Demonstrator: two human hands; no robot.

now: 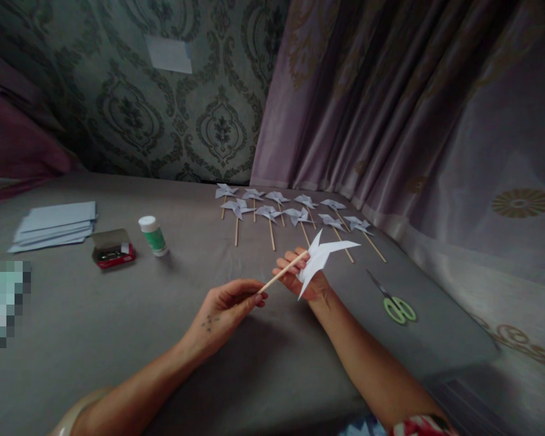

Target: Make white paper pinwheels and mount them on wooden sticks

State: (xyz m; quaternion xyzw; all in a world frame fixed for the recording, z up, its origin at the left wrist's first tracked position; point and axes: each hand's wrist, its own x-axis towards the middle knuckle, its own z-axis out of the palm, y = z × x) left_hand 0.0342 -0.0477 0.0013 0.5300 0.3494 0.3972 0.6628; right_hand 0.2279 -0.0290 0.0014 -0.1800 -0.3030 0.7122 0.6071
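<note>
A white paper pinwheel [320, 260] on a thin wooden stick [280, 274] is held above the middle of the table, tilted with its head to the right. My left hand [231, 306] pinches the lower end of the stick between thumb and fingers. At the head, my right hand [317, 288] cups the back of the paper, its fingers curled near the stick's upper end. The blades partly hide that palm and thumb.
Several finished pinwheels [238, 208] lie in two rows at the back. Green-handled scissors [398, 309] rest on the right. To the left are a glue bottle [154, 237], an open red box [114, 257] of small metal pieces and stacked paper [57, 224]. Curtains [345, 109] border the table.
</note>
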